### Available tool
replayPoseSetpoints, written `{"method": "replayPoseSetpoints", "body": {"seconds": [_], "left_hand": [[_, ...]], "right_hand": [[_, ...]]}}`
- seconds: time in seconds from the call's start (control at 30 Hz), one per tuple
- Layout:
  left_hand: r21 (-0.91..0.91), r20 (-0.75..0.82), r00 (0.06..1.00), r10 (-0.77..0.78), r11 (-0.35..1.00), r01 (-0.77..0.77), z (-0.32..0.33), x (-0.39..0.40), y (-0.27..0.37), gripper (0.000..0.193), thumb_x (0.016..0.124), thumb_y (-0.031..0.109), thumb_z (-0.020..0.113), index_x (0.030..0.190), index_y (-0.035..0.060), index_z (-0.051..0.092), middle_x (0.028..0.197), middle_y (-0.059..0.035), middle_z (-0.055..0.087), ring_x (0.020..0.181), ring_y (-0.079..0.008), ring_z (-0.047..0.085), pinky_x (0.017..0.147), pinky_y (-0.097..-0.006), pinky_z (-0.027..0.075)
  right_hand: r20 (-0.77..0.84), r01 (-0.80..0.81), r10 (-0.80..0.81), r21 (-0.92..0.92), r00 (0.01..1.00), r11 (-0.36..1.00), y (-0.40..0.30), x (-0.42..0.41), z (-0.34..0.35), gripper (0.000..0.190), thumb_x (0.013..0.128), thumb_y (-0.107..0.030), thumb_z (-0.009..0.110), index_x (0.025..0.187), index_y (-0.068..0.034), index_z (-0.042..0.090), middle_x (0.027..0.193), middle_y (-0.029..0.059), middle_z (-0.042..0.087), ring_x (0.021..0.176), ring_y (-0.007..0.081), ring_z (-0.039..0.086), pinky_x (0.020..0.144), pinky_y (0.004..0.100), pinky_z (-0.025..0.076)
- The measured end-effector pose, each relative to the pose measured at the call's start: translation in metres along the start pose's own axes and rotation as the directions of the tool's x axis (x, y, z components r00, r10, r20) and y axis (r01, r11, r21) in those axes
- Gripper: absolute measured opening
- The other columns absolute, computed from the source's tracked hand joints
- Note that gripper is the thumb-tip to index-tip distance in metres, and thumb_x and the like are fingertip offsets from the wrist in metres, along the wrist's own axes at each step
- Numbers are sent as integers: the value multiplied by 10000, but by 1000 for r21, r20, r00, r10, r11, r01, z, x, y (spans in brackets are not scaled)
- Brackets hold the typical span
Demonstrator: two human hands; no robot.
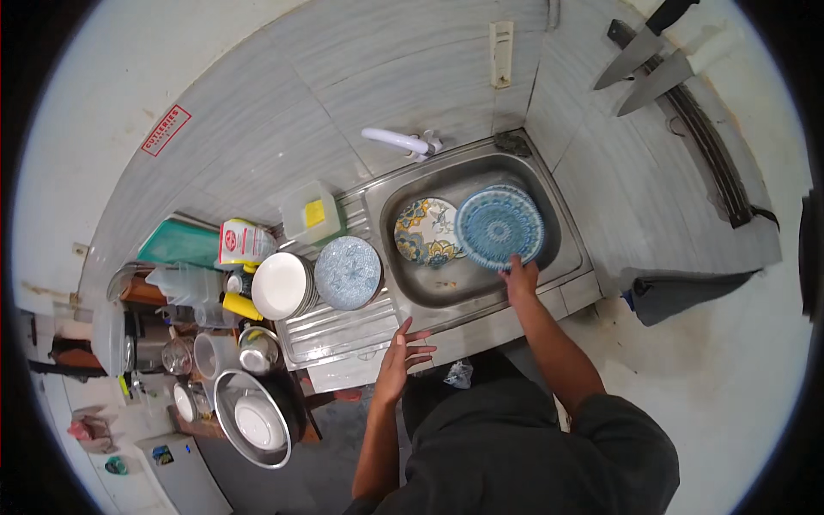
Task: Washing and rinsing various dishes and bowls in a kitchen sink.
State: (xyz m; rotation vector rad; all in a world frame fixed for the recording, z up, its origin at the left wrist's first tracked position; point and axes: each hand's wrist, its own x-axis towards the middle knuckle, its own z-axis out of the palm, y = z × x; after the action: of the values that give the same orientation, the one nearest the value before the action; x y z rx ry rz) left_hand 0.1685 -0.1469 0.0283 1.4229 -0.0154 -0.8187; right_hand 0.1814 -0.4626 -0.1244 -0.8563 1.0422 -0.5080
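My right hand (521, 281) grips the near rim of a blue patterned plate (499, 226), which is over the right part of the steel sink (425, 293). Other plate rims show just behind its far edge. To its left, inside the basin, lies a white plate with yellow and blue flowers (421, 233), partly covered by the blue one. My left hand (400, 360) hovers near the counter's front edge with fingers spread and nothing in them. A blue-and-white plate (348, 273) rests on the ribbed drainboard (347, 328), beside a stack of white bowls or plates (280, 285).
A white faucet (402, 140) juts out behind the sink. Left of the drainboard stand a plastic tub with a yellow sponge (314, 212), a yellow bottle (242, 306) and a large metal basin (283, 444). Knives (656, 84) hang on the right wall's rack.
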Motion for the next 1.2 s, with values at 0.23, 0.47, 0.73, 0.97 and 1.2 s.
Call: {"method": "replayPoseSetpoints", "body": {"seconds": [0.23,0.47,0.73,0.97,1.2], "left_hand": [[-1,-175,984,-23,1000,23,11,-17,5,728,1076,563,311,1569,27,288,1317,-210,586,1102,-307,663,947,-403,534],[-34,-265,963,-49,999,41,11,-34,-1,686,1079,548,317,1553,53,328,1321,-215,582,1108,-314,659,941,-417,535],[-76,-322,945,-55,997,32,12,-43,-6,658,1087,525,318,1540,49,348,1304,-210,594,1100,-307,657,941,-420,531],[-60,-336,940,-55,998,36,10,-50,-5,631,1095,507,311,1538,60,353,1296,-199,601,1092,-286,656,947,-414,528],[-83,-371,926,-67,996,39,3,-60,-9,611,1096,489,335,1539,69,355,1293,-192,604,1093,-279,655,958,-414,521]], "right_hand": [[-86,-121,122,10,989,993,23,85,10,396,995,-116,605,1370,-97,478,1248,106,589,927,247,635,691,340,590],[-130,-151,165,114,978,982,48,110,9,422,995,-101,606,1389,-129,457,1250,107,595,924,261,652,684,333,585],[-194,-184,214,161,957,970,59,126,19,449,997,-51,569,1426,-121,455,1297,130,598,962,297,673,705,387,594],[-169,-337,352,113,921,935,66,134,12,374,1004,-187,615,1358,-144,504,1221,114,618,908,248,661,659,313,587],[-253,-321,328,71,910,944,63,128,23,393,962,-158,663,1328,-102,533,1236,117,609,996,267,639,737,335,627]]}}
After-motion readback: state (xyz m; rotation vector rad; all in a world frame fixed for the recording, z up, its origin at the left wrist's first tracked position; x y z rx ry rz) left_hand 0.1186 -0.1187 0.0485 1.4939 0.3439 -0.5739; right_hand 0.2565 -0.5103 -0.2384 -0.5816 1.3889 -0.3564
